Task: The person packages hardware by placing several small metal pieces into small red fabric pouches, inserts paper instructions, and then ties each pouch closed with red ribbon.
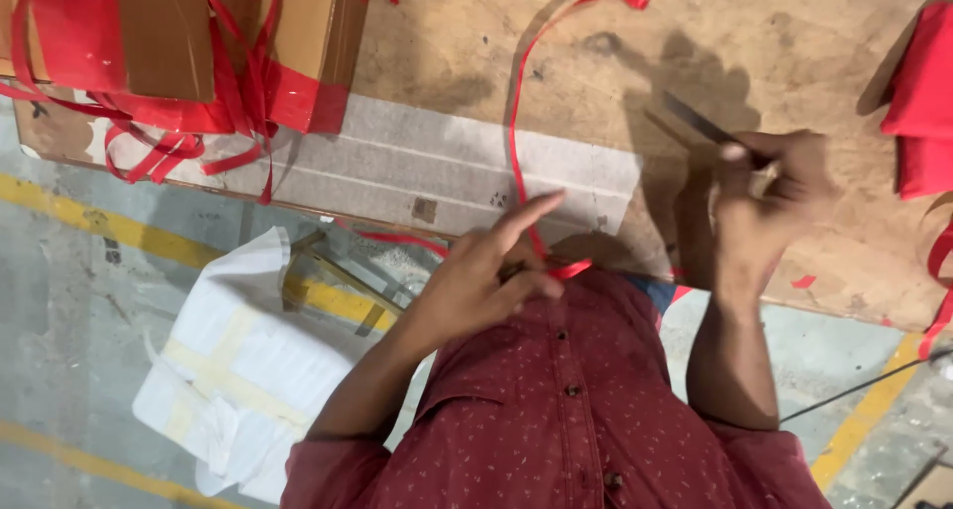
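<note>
On table edge | left hand (486, 281) pinches red ribbon (516, 122) | cardboard box (199, 42) far-left

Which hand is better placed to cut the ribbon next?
Probably the right hand: it grips the dark blade just beside the red ribbon. The left hand is pinching the ribbon's near end against the table.

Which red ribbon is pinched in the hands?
The single long red strip across the tabletop, its end pinched by the left hand; the tangled ribbons by the cardboard box lie untouched.
</note>
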